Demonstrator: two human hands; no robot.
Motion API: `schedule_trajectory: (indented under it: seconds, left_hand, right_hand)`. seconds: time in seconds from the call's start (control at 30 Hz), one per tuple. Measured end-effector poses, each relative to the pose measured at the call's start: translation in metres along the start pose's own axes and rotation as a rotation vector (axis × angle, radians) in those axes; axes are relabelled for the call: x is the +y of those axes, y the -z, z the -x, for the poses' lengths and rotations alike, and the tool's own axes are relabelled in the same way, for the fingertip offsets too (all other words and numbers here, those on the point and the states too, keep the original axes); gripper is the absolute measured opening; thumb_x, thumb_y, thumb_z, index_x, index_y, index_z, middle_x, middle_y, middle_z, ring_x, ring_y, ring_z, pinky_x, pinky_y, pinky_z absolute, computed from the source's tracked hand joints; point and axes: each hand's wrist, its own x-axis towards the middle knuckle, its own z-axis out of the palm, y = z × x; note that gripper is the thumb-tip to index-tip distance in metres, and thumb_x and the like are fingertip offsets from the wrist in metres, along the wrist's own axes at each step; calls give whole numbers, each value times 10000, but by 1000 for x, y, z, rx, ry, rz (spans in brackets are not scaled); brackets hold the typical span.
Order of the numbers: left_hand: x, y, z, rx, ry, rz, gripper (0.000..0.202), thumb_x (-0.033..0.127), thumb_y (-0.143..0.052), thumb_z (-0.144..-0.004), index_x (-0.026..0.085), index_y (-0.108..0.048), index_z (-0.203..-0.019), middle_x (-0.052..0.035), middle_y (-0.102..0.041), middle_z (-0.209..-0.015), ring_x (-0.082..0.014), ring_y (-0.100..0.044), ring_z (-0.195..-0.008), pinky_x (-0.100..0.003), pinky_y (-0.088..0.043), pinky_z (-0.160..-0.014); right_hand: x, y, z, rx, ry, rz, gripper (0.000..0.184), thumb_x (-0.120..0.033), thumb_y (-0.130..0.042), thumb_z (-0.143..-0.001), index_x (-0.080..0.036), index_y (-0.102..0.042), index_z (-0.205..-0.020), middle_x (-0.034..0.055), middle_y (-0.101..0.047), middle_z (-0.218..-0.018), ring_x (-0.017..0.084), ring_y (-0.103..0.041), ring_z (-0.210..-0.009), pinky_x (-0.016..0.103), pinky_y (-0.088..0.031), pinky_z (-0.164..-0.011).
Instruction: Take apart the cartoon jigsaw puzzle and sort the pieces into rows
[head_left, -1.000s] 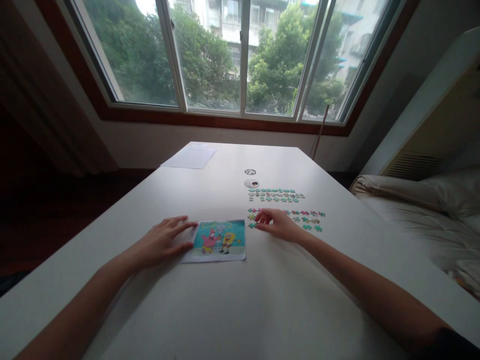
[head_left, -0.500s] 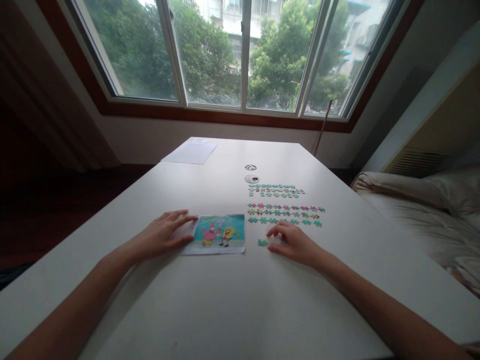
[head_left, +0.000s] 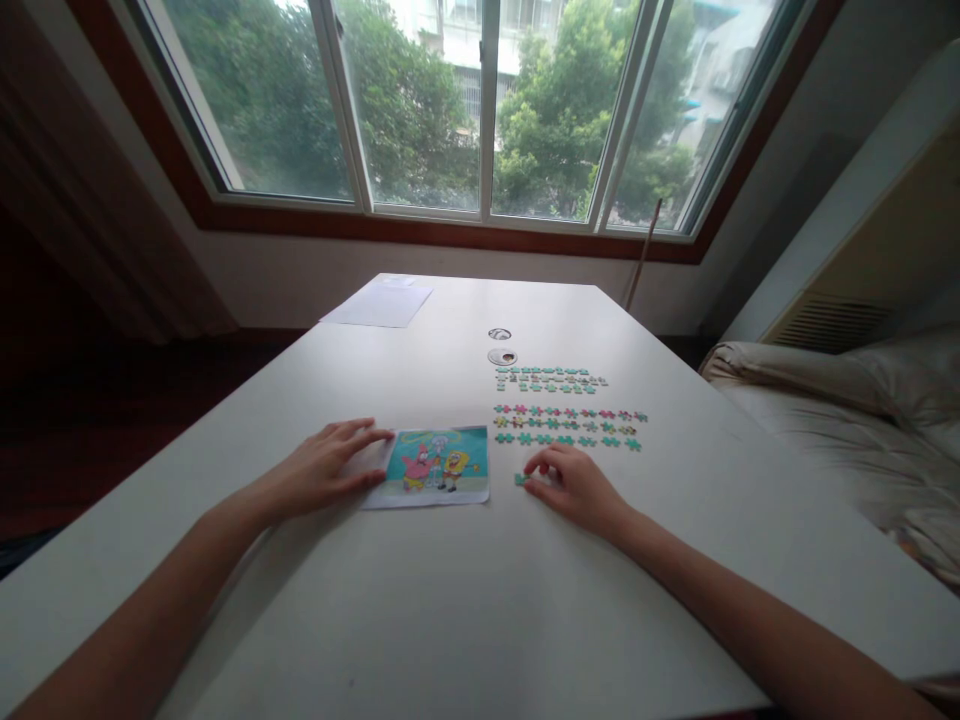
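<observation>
My left hand (head_left: pixel 337 465) lies at the left edge of a cartoon picture sheet (head_left: pixel 442 465), fingers apart and fingertips touching it. The sheet shows a pink and a yellow figure on teal. Just right of it, a green puzzle piece (head_left: pixel 520 480) lies on the white table (head_left: pixel 420 600). My right hand (head_left: pixel 566 482) is closed on that puzzle piece, thumb and fingers pinching its right side and partly covering it. Beyond this hand, several puzzle pieces (head_left: pixel 566 440) lie in rows, mostly green with some pink and yellow.
Two round objects (head_left: pixel 502 356) sit behind the rows of pieces. White paper (head_left: pixel 379 303) lies at the table's far left corner. A window (head_left: pixel 420 110) is beyond the table, and a pale sofa (head_left: pixel 810 420) stands at the right.
My right hand has shifted slightly left and its fingertips have closed in on the green puzzle piece, covering more of it. My left hand stays on the sheet.
</observation>
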Motion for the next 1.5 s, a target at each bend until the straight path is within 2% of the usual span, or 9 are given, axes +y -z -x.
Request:
schedule_trajectory:
  seconds: [0.2,0.43,0.77,1.0,1.13,1.23,1.5]
  left_hand:
    - [-1,0,0,5,-7,19,612,624,-400,-742,296,-420,-1259,-73,-385,-1334,-273,-341,-1213,-381,-304,-967]
    - [0,1,0,-5,4,20,611,625,-395,-745,297,-417,-1260,-75,-382,-1335,-273,-338,-1215,-383,-303,-968]
    - [1,2,1,8,2,-1,606,620,-390,-750,296,-418,-1261,-68,-391,-1334,-265,-355,-1207,-367,-311,-969]
    - [0,0,1,4,17,27,616,623,-401,-739,299,-418,-1263,-55,-386,-1342,-280,-342,-1215,-383,-310,-967]
    - [-1,-1,0,3,14,25,616,623,-402,-740,301,-414,-1264,-59,-384,-1341,-275,-338,-1218,-383,-308,-968]
    - [-1,-1,0,-4,12,13,613,622,-394,-746,299,-409,-1267,-65,-383,-1339,-269,-339,-1216,-382,-308,-969]
    - [2,1,1,-5,15,21,614,623,-389,-747,291,-416,-1262,-69,-381,-1339,-269,-335,-1218,-383,-300,-974]
  right_hand:
    - [1,0,-1,9,-20,-1,106,-262,-585,-732,-203,-607,-817,6,-547,-726,118,-479,-661,229,-356,-619]
    - [9,3,-1,-49,2,-56,131,-255,-579,-724,-201,-603,-841,0,-534,-733,96,-462,-609,209,-355,-582]
    - [5,2,-1,-9,7,-16,91,-242,-569,-736,-198,-596,-810,-5,-521,-707,98,-462,-618,207,-347,-580]
    - [9,2,-1,-5,-5,-11,173,-353,-592,-723,-181,-580,-708,-12,-528,-639,95,-452,-577,204,-337,-545]
    - [14,4,-2,-43,19,-76,133,-282,-539,-763,-193,-599,-843,-14,-544,-673,75,-429,-527,194,-340,-530]
    - [15,5,-2,-69,53,-76,225,-254,-525,-769,-229,-597,-980,-6,-547,-756,64,-427,-522,197,-353,-554]
    - [6,5,0,-46,37,13,182,-272,-552,-752,-226,-618,-916,1,-532,-744,95,-465,-613,211,-360,-600]
